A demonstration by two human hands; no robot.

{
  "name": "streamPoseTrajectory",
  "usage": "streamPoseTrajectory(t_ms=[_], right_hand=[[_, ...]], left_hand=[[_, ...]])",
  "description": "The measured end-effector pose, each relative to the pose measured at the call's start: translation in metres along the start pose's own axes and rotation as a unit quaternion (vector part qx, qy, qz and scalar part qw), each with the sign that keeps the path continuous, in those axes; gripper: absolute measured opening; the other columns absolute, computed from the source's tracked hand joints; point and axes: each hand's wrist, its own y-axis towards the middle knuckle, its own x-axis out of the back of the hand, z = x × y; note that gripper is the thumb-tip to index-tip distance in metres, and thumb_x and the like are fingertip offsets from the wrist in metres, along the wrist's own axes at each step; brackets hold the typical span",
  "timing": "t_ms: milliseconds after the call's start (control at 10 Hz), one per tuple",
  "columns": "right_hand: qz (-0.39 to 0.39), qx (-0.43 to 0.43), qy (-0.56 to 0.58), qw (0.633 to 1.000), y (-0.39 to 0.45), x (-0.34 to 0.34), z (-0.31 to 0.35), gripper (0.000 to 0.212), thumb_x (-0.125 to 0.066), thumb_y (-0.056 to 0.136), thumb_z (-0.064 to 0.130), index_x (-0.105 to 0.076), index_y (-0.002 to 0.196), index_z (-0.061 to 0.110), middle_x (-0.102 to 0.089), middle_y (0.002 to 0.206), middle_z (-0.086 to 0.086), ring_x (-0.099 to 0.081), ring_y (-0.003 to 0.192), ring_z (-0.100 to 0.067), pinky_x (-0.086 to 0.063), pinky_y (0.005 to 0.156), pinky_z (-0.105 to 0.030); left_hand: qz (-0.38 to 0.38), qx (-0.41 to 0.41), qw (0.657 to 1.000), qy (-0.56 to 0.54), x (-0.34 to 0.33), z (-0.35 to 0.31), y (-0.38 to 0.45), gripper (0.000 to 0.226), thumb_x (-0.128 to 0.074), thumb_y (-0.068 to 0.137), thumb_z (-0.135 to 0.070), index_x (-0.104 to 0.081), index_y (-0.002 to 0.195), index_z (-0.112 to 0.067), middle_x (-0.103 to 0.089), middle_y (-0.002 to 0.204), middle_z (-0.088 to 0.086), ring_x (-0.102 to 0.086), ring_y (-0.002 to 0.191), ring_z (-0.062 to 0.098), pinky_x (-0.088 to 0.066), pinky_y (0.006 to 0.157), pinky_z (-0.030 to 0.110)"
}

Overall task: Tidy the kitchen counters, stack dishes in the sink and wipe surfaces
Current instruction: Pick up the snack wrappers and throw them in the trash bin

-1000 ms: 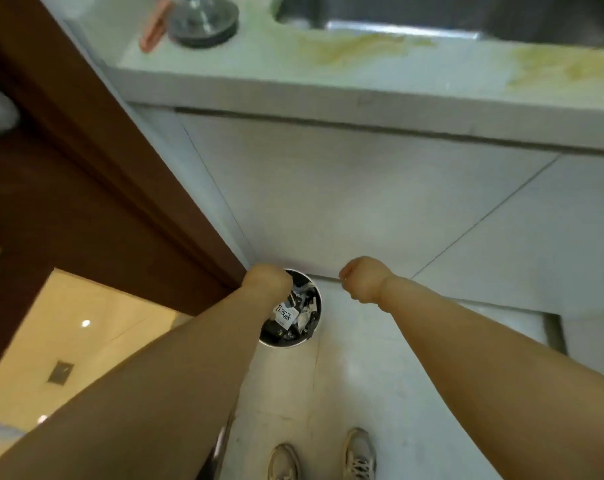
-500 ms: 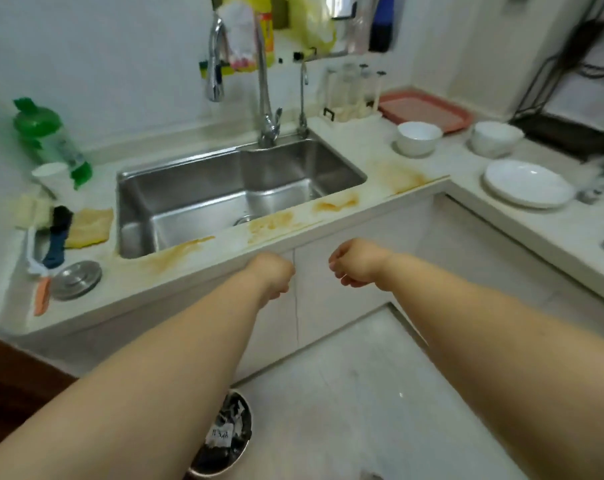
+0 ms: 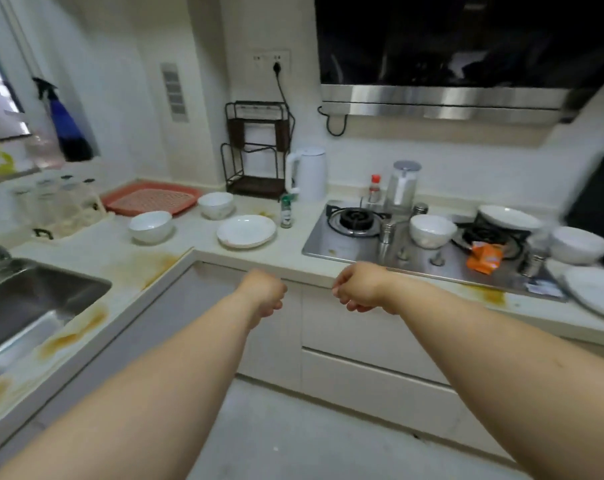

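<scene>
Crockery lay scattered over the worktop: a white plate near the corner, two bowls beside the red tray, another bowl on the hob. The sink sat well apart at the left. Both the left hand and the right hand hung before the cupboards, each grip loosely curled and holding nothing. The glazed ware looked stiff, breakable and probably slippery; the plate would best be taken by its rim, the bowls cupped underneath.
</scene>
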Motion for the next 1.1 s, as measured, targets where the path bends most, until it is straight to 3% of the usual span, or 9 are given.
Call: streamPoseTrajectory(t_ms=[100,300,400,600,700,800,900,1000,1100], right_hand=[[-0.038,-0.043,0.010,0.998,-0.002,0.050,-0.055,0.007,-0.053,0.092,0.009,-0.058,0.088,0.012,-0.057,0.078,-0.009,-0.053,0.061,-0.016,-0.043,0.056,-0.023],[-0.066,-0.074,0.032,0.995,0.016,0.137,-0.138,0.014,-0.054,0.094,0.015,-0.057,0.080,0.015,-0.058,0.081,-0.007,-0.057,0.064,-0.015,-0.046,0.058,-0.023],[-0.064,-0.083,0.022,0.994,0.024,0.170,-0.175,0.008,-0.055,0.094,0.017,-0.058,0.089,0.012,-0.057,0.079,-0.005,-0.057,0.065,-0.015,-0.045,0.057,-0.023],[-0.081,-0.160,-0.037,0.983,0.038,0.244,-0.259,0.015,-0.052,0.093,0.015,-0.059,0.102,0.005,-0.060,0.091,-0.014,-0.057,0.076,-0.026,-0.045,0.060,-0.028],[-0.120,-0.185,-0.036,0.975,0.064,0.268,-0.288,0.019,-0.058,0.088,0.012,-0.062,0.106,0.008,-0.061,0.091,-0.011,-0.057,0.075,-0.024,-0.047,0.057,-0.025],[-0.120,-0.196,-0.055,0.972,0.087,0.279,-0.306,0.027,-0.056,0.089,0.012,-0.063,0.113,0.002,-0.060,0.098,-0.012,-0.053,0.083,-0.023,-0.048,0.074,-0.030],[-0.123,-0.213,-0.075,0.966,0.111,0.288,-0.318,0.020,-0.047,0.095,0.012,-0.061,0.108,0.004,-0.061,0.112,-0.015,-0.047,0.089,-0.019,-0.041,0.077,-0.028],[-0.170,-0.220,-0.024,0.960,0.143,0.304,-0.332,0.010,-0.051,0.093,0.013,-0.061,0.094,0.016,-0.055,0.097,-0.005,-0.049,0.088,-0.019,-0.039,0.075,-0.026],[-0.215,-0.232,0.035,0.948,0.172,0.310,-0.352,0.030,-0.053,0.086,0.009,-0.060,0.115,0.015,-0.056,0.095,-0.002,-0.054,0.087,-0.020,-0.043,0.073,-0.027]], left_hand=[[0.053,-0.032,0.998,0.019,-0.061,-0.039,0.009,0.027,-0.038,0.092,0.005,-0.041,0.073,-0.015,-0.037,0.070,0.008,-0.034,0.052,0.013,-0.020,0.053,0.020],[0.076,-0.070,0.993,0.048,-0.156,-0.107,0.025,0.014,-0.046,0.093,-0.001,-0.054,0.086,-0.009,-0.051,0.077,0.009,-0.049,0.056,0.016,-0.035,0.054,0.023],[0.087,-0.085,0.990,0.077,-0.199,-0.138,0.039,0.024,-0.046,0.093,0.000,-0.052,0.073,-0.011,-0.052,0.073,0.007,-0.051,0.060,0.018,-0.038,0.057,0.025],[0.154,-0.096,0.978,0.100,-0.297,-0.186,0.069,0.014,-0.049,0.092,-0.004,-0.054,0.080,-0.011,-0.058,0.082,0.013,-0.056,0.073,0.025,-0.041,0.058,0.026],[0.183,-0.103,0.970,0.122,-0.331,-0.205,0.096,0.015,-0.052,0.090,-0.004,-0.055,0.077,-0.010,-0.056,0.081,0.013,-0.053,0.076,0.027,-0.042,0.060,0.028],[0.200,-0.103,0.964,0.142,-0.360,-0.218,0.134,0.010,-0.054,0.089,-0.006,-0.057,0.079,-0.010,-0.058,0.083,0.013,-0.056,0.070,0.026,-0.049,0.070,0.033],[0.227,-0.105,0.956,0.151,-0.392,-0.230,0.178,0.007,-0.055,0.089,-0.009,-0.056,0.084,-0.014,-0.059,0.092,0.011,-0.057,0.079,0.026,-0.053,0.077,0.033],[0.254,-0.104,0.948,0.162,-0.421,-0.243,0.218,0.005,-0.058,0.087,-0.011,-0.056,0.091,-0.012,-0.059,0.091,0.010,-0.057,0.075,0.023,-0.054,0.075,0.033],[0.279,-0.088,0.942,0.166,-0.445,-0.249,0.242,0.005,-0.059,0.088,-0.013,-0.055,0.088,-0.011,-0.056,0.082,0.011,-0.054,0.069,0.023,-0.047,0.063,0.030]])
